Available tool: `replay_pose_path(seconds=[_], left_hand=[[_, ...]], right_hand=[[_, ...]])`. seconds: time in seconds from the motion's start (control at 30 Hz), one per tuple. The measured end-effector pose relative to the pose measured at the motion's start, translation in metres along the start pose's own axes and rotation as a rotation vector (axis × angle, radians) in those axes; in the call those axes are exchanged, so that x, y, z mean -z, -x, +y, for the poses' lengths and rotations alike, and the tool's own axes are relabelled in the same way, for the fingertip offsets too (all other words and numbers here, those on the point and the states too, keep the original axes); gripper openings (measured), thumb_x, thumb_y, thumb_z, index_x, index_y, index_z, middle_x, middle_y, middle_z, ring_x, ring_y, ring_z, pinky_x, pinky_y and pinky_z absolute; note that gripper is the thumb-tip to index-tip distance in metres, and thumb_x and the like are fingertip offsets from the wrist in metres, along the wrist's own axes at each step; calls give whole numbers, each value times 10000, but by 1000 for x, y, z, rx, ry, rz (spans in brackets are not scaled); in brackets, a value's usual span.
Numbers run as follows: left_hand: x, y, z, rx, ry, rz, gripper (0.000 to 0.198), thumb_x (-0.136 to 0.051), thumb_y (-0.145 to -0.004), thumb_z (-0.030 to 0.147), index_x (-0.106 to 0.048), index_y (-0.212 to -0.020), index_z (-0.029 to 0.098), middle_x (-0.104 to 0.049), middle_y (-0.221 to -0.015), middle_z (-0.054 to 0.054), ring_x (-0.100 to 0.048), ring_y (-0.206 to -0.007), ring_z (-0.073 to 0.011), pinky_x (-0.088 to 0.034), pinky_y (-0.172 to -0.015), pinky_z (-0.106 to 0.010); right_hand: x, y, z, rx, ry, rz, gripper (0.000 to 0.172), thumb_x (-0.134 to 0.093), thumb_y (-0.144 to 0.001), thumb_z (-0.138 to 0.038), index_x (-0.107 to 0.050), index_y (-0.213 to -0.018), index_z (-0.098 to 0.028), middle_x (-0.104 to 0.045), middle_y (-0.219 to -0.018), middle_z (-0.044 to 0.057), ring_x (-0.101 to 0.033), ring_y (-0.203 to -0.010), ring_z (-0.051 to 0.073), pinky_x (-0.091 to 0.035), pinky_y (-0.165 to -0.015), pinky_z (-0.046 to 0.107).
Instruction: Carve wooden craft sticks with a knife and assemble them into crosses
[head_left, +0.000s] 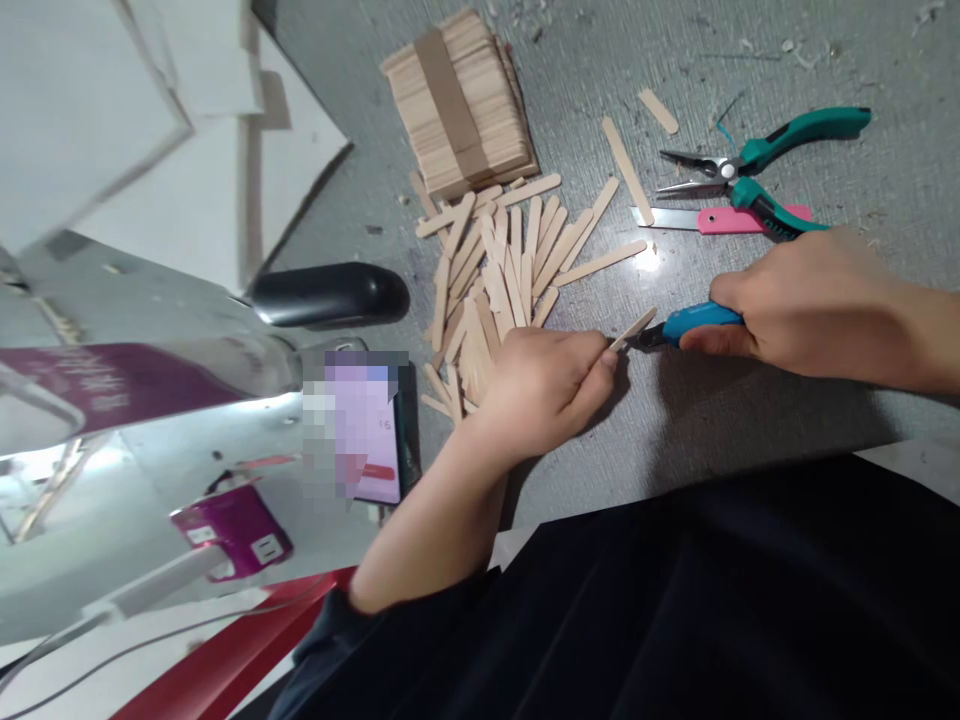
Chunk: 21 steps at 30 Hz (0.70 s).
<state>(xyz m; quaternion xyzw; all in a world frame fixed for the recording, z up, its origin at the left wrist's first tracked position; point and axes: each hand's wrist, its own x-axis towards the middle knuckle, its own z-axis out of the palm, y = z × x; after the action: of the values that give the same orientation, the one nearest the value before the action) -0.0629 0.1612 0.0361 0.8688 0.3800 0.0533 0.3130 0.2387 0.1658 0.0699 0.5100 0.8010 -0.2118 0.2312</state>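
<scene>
Pinched between the thumb and fingers of my left hand (559, 385) is a wooden craft stick (637, 326), its free end pointing right. My right hand (795, 310) is wrapped round blue-handled cutting pliers (701, 322); their dark jaws are at the stick, though I cannot tell whether they bite on it. A loose heap of craft sticks (517, 255) lies just behind and left of my left hand. Beyond it sits a banded bundle of craft sticks (461, 105). Green-handled long-nose pliers (731, 172) lie open beyond my right hand, over a pink utility knife (731, 219).
Two loose stick pieces (658, 111) lie near the green pliers. On the left are a black rounded object (334, 293), a phone (379, 430), a clear bottle with a purple label (150, 385), a purple plug adapter (240, 530) with a cable, and white sheets (187, 150).
</scene>
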Motion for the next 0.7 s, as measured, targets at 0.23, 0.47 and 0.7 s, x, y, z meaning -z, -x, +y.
replay_pose_path(seconds=[0.23, 0.47, 0.7], left_hand=[[2, -1, 1, 35, -7, -44, 412, -445, -1137, 420, -393, -751, 287, -444, -604, 11, -459, -575, -197, -317, -621, -370], [1, -2, 8, 176, -26, -38, 460, -476, -1138, 437, -459, -711, 266, -457, -583, 7, -461, -554, -185, -304, -616, -360], [-5, -3, 10, 182, 23, 34, 458, -502, -1118, 443, -438, -700, 266, -458, -574, 15, -463, -549, -175, -302, -610, -346]], right_hand=[[0, 0, -1, -2, 25, -9, 945, -266, -1155, -960, -853, -1050, -228, -848, -917, 169, -751, -845, 351, -252, -696, 385], [-2, 1, 0, -2, -2, 46, 933, -292, -1160, -961, -838, -1046, -212, -851, -897, 167, -717, -789, 314, -235, -677, 382], [-6, -4, 11, 93, -168, 126, 920, -311, -1137, -985, -772, -820, -255, -767, -761, 98, -670, -740, 278, -280, -721, 380]])
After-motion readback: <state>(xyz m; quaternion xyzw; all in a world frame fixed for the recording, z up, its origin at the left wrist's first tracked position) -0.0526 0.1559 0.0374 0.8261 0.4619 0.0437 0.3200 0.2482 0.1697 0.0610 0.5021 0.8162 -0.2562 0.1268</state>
